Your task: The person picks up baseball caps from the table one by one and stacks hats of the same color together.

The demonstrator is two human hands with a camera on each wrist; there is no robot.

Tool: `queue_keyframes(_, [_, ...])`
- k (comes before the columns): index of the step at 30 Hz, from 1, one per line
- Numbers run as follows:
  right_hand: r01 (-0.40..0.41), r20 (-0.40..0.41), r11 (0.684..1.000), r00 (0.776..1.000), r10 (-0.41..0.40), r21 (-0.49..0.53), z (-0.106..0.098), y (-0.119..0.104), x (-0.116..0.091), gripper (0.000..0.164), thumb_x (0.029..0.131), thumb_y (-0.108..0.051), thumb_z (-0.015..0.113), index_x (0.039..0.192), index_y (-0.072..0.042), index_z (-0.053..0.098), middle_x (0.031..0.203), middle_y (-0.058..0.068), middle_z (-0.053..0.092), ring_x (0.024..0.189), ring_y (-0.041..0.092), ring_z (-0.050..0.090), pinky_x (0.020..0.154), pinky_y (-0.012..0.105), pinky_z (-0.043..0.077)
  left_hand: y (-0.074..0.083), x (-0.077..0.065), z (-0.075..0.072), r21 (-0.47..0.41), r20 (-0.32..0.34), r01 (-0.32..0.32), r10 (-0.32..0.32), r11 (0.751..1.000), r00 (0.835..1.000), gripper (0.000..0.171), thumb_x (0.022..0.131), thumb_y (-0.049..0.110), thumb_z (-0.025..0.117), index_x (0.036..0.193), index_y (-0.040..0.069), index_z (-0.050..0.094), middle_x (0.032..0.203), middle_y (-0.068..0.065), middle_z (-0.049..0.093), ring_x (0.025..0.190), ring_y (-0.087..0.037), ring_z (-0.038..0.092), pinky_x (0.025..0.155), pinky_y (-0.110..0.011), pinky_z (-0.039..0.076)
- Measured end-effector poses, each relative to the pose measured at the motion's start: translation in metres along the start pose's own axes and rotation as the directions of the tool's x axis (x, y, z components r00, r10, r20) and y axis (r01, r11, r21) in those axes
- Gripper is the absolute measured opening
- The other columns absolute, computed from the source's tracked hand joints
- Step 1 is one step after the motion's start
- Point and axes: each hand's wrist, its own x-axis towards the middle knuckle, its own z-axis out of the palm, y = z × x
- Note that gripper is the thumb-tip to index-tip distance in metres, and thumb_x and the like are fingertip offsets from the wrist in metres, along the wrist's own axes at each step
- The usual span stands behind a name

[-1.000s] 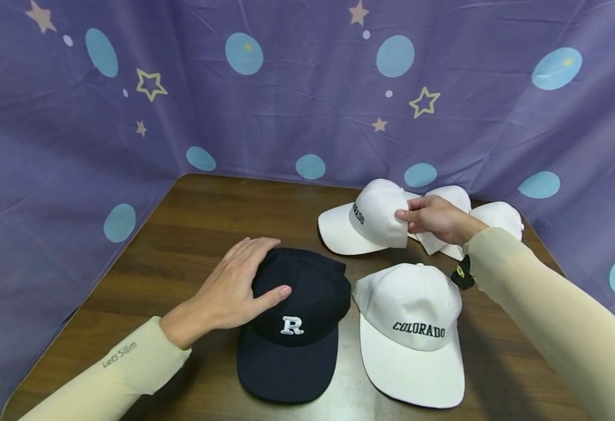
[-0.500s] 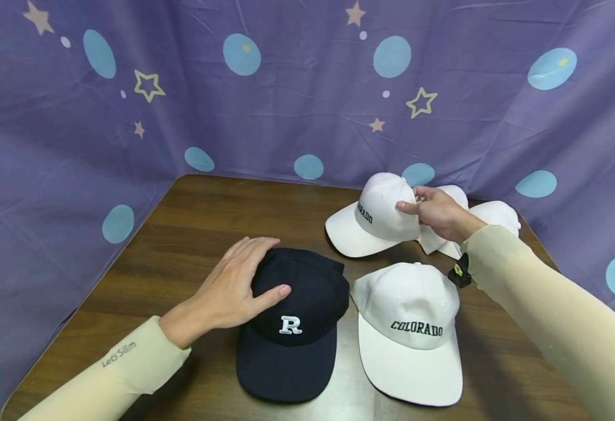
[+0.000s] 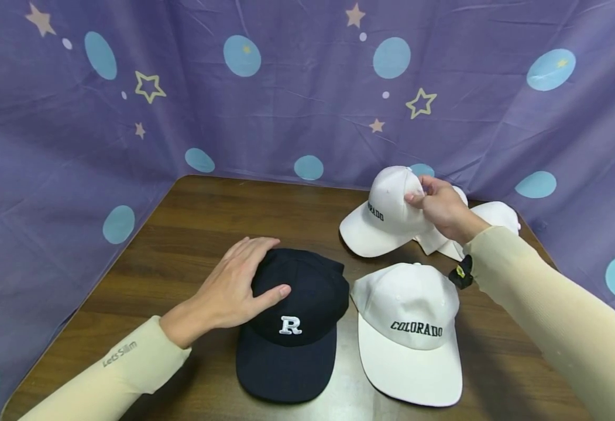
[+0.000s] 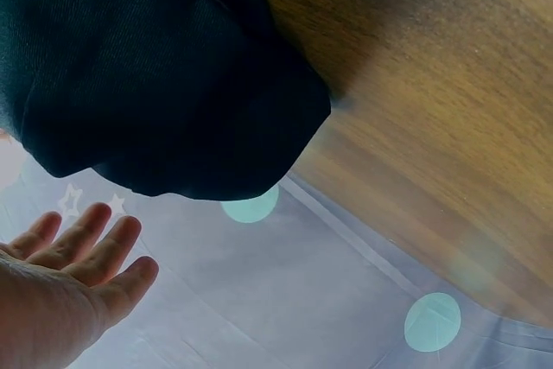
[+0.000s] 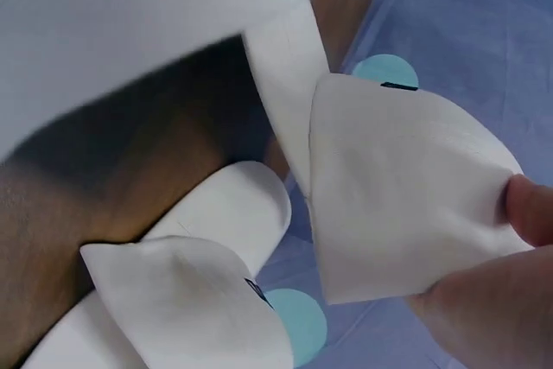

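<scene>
On the tabletop [image 3: 223, 210] at left, left hand [image 3: 228, 286] sat by the navy cap [image 3: 294, 371], fingers straight, spread; left wrist view showed four apart from it, a gap unclear from head view. Behind the front white cap [image 3: 412, 313], right hand [image 3: 444, 207] pinched a second white cap [image 3: 391, 202] at its rear. Step was likely repositioning that one; next move called for steady pinch, avoiding the rear white caps [image 3: 498, 216].

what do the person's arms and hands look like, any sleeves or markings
The left hand and right hand are ungloved. Both the left sleeve and right sleeve are pale cream and close-fitting. Dark lettering beginning "Let's" marks the left one; a small black item with some yellow shows at the right cuff.
</scene>
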Motion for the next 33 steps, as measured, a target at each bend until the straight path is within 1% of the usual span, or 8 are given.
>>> queue_keyframes(6, [0.057, -0.091, 0.998, 0.994, -0.054, 0.029, -0.009, -0.009, -0.006, 0.017, 0.093, -0.012, 0.061, 0.105, -0.005, 0.053, 0.084, -0.001, 0.063, 0.079, 0.014, 0.063, 0.068, 0.028, 0.055, -0.002, -0.001, 0.000, -0.005, -0.002, 0.012, -0.012, 1.000, 1.000, 0.077, 0.086, 0.064, 0.053, 0.141, 0.013, 0.039, 0.137, -0.001, 0.046, 0.131, -0.022, 0.034, 0.115, -0.044, 0.016])
queue_keyframes(11, [0.114, -0.098, 0.991, 0.989, -0.107, 0.075, -0.023, -0.018, -0.014, 0.018, 0.091, -0.013, 0.064, 0.106, -0.007, 0.057, 0.079, -0.003, 0.066, 0.076, 0.012, 0.064, 0.065, 0.026, 0.055, -0.002, -0.001, -0.001, -0.002, 0.002, 0.015, -0.015, 1.000, 1.000, 0.078, 0.085, 0.065, 0.053, 0.141, 0.013, 0.039, 0.137, -0.001, 0.046, 0.131, -0.021, 0.034, 0.115, -0.044, 0.016])
queue_keyframes(13, [0.144, -0.084, 0.980, 0.987, -0.134, 0.138, -0.029, -0.021, -0.018, 0.019, 0.090, -0.011, 0.065, 0.107, -0.006, 0.057, 0.080, -0.001, 0.068, 0.075, 0.013, 0.065, 0.065, 0.025, 0.055, -0.002, 0.000, -0.001, -0.001, -0.001, 0.015, -0.015, 1.000, 1.000, 0.078, 0.085, 0.065, 0.053, 0.141, 0.013, 0.039, 0.137, -0.001, 0.047, 0.131, -0.020, 0.034, 0.114, -0.044, 0.017])
queue_keyframes(16, [0.201, -0.050, 0.939, 0.980, -0.195, 0.278, -0.037, -0.025, -0.023, 0.020, 0.088, -0.005, 0.065, 0.107, -0.003, 0.058, 0.082, 0.003, 0.069, 0.075, 0.014, 0.066, 0.065, 0.025, 0.055, -0.002, 0.000, -0.002, -0.001, -0.005, 0.013, -0.013, 1.000, 1.000, 0.078, 0.085, 0.065, 0.053, 0.140, 0.012, 0.039, 0.136, -0.001, 0.047, 0.131, -0.020, 0.035, 0.113, -0.047, 0.019])
queue_keyframes(18, [0.229, -0.014, 0.895, 0.970, -0.242, 0.382, -0.043, -0.027, -0.027, 0.019, 0.087, 0.001, 0.064, 0.106, -0.001, 0.058, 0.083, 0.007, 0.069, 0.075, 0.016, 0.066, 0.065, 0.025, 0.055, -0.002, 0.000, -0.002, -0.003, -0.005, 0.013, -0.013, 1.000, 1.000, 0.077, 0.085, 0.064, 0.054, 0.140, 0.012, 0.040, 0.136, -0.002, 0.047, 0.130, -0.020, 0.035, 0.113, -0.047, 0.019])
queue_keyframes(21, [0.257, 0.034, 0.840, 0.950, -0.310, 0.479, -0.050, -0.028, -0.033, 0.018, 0.088, 0.008, 0.059, 0.105, 0.002, 0.057, 0.083, 0.009, 0.069, 0.075, 0.017, 0.066, 0.065, 0.025, 0.055, -0.001, 0.000, -0.002, -0.004, -0.001, 0.015, -0.015, 1.000, 1.000, 0.078, 0.085, 0.065, 0.053, 0.140, 0.012, 0.039, 0.135, -0.003, 0.048, 0.130, -0.020, 0.036, 0.113, -0.047, 0.020])
queue_keyframes(27, [0.288, 0.117, 0.790, 0.904, -0.410, 0.540, -0.061, -0.027, -0.046, 0.020, 0.089, 0.016, 0.049, 0.106, 0.007, 0.054, 0.085, 0.012, 0.067, 0.079, 0.019, 0.065, 0.070, 0.025, 0.055, 0.000, 0.000, -0.002, -0.005, 0.007, 0.019, -0.019, 1.000, 1.000, 0.078, 0.085, 0.065, 0.053, 0.141, 0.012, 0.039, 0.136, -0.003, 0.047, 0.131, -0.020, 0.035, 0.114, -0.044, 0.017])
queue_keyframes(33, [0.279, 0.216, 0.741, 0.842, -0.495, 0.611, -0.068, -0.027, -0.056, 0.026, 0.090, 0.022, 0.037, 0.108, 0.011, 0.051, 0.091, 0.017, 0.067, 0.086, 0.022, 0.065, 0.075, 0.027, 0.054, -0.002, -0.001, -0.002, 0.000, -0.003, 0.013, -0.013, 1.000, 1.000, 0.078, 0.085, 0.064, 0.054, 0.141, 0.013, 0.038, 0.137, -0.002, 0.046, 0.131, -0.019, 0.035, 0.114, -0.044, 0.017])
